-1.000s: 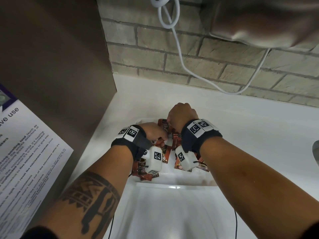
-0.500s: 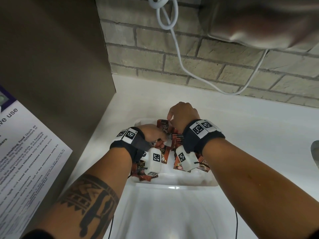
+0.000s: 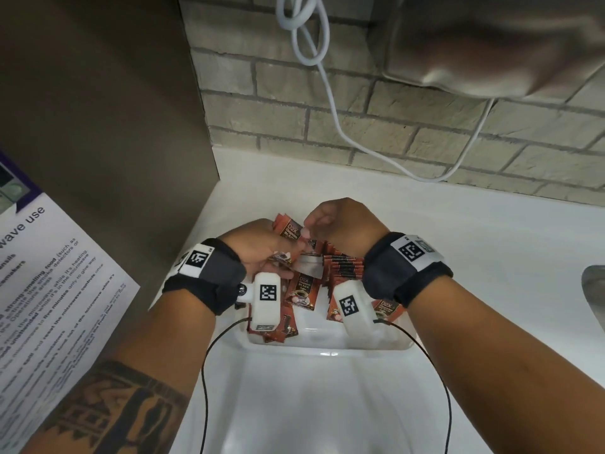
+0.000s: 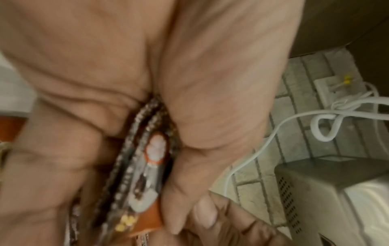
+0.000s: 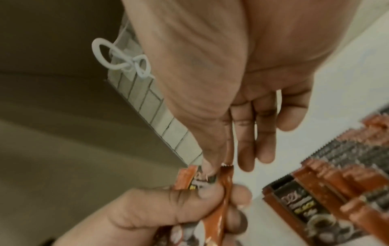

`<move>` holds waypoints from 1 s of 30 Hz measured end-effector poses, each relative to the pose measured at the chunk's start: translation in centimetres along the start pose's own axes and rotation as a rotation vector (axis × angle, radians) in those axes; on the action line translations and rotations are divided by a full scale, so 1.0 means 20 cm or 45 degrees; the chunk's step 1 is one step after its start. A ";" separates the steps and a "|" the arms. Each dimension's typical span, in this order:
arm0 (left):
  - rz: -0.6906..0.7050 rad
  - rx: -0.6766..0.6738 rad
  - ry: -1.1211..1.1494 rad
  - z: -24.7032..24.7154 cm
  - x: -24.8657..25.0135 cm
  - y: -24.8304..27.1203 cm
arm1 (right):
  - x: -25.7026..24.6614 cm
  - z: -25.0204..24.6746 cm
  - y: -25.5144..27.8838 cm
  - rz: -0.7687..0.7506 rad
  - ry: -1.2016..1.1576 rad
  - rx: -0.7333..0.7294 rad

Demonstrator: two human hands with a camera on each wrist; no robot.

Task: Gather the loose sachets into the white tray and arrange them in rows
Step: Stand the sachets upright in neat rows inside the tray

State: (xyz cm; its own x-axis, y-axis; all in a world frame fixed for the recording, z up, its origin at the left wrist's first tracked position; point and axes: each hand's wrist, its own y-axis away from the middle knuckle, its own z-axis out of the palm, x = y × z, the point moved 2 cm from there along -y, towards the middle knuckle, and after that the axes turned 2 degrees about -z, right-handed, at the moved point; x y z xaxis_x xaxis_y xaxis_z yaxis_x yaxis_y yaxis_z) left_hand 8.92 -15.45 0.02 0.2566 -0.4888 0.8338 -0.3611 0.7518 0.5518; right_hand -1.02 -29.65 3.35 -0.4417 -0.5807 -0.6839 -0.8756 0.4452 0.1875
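Observation:
The white tray (image 3: 327,344) sits on the white counter and holds orange-brown coffee sachets. A row of sachets (image 3: 343,267) stands on edge under my right wrist, also in the right wrist view (image 5: 336,174). Other sachets (image 3: 302,294) lie loose and flat in the tray's middle and left. My left hand (image 3: 288,253) grips a small bundle of sachets (image 4: 147,166) above the tray's far left. My right hand (image 3: 309,231) pinches the top edge of one held sachet (image 5: 228,169) between thumb and forefinger; its other fingers hang straight.
A brown appliance wall (image 3: 98,126) with a printed notice (image 3: 49,290) stands close on the left. A brick wall with a hanging white cable (image 3: 327,93) is behind. A steel appliance (image 3: 491,44) overhangs at top right. A sink edge (image 3: 595,290) shows at far right.
Both hands have risen a little from the tray. The left hand now holds its bundle upright, and the right hand has moved over to pinch the top of a sachet in it.

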 end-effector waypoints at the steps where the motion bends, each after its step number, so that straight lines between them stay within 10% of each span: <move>1: 0.054 -0.008 -0.002 0.00 0.00 0.02 | -0.01 0.00 0.00 -0.013 -0.067 0.006; 10: 0.243 0.109 -0.165 -0.04 0.02 0.11 | -0.08 -0.09 0.01 -0.129 -0.179 0.159; 18: -0.229 0.186 -0.577 -0.11 -0.03 0.08 | -0.04 -0.08 -0.03 -0.084 0.454 0.179; 30: -0.260 -0.032 -1.015 0.08 -0.03 -0.16 | 0.02 0.10 -0.14 0.060 0.999 0.060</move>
State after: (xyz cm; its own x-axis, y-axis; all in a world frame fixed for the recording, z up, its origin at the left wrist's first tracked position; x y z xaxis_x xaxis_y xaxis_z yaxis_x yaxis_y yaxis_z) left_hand 8.43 -18.28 -2.19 -0.4020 -0.7775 0.4837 -0.3537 0.6191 0.7012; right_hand 1.51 -29.83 1.15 -0.5029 -0.8640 0.0252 -0.8508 0.4999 0.1616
